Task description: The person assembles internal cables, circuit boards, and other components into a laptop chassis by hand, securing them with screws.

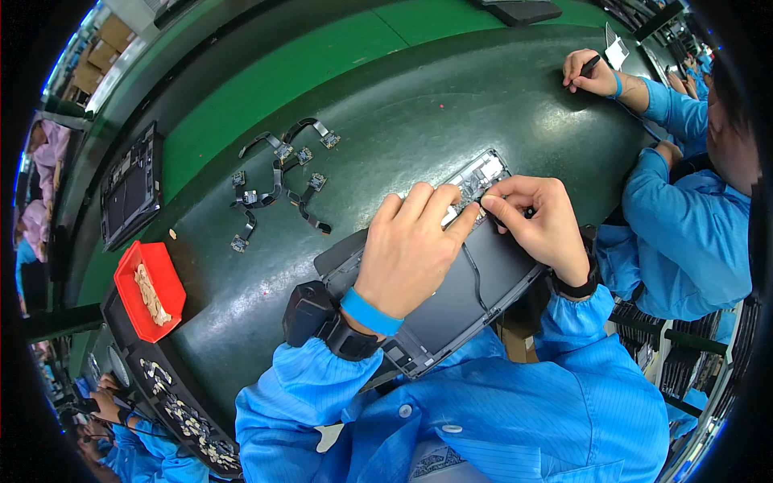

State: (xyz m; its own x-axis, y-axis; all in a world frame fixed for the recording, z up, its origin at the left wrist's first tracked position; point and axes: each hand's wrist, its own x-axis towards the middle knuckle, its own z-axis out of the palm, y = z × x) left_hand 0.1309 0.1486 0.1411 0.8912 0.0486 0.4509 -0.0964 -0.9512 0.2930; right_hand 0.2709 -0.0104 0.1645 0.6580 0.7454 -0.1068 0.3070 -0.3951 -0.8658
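An opened, dark grey device shell (439,310), like that of a tablet or thin laptop, lies slanted in front of me at the table's near edge. Its far end shows an exposed silver circuit area (485,170), and a thin black cable (475,278) runs along its inside. My left hand (412,251) rests over the shell, fingers stretched and apart, with fingertips touching down near the circuit area. Beside them, my right hand (541,221) pinches with thumb and fingers at the same spot. A bit of something black shows among its fingers, too small to name.
Several small boards with black flex cables (278,173) lie on the green table (378,105). At left are a red bin (171,283) with pale pieces, another opened shell (133,187) and a black tray (153,354) of small parts. A co-worker's hand (592,74) at right holds a black tool.
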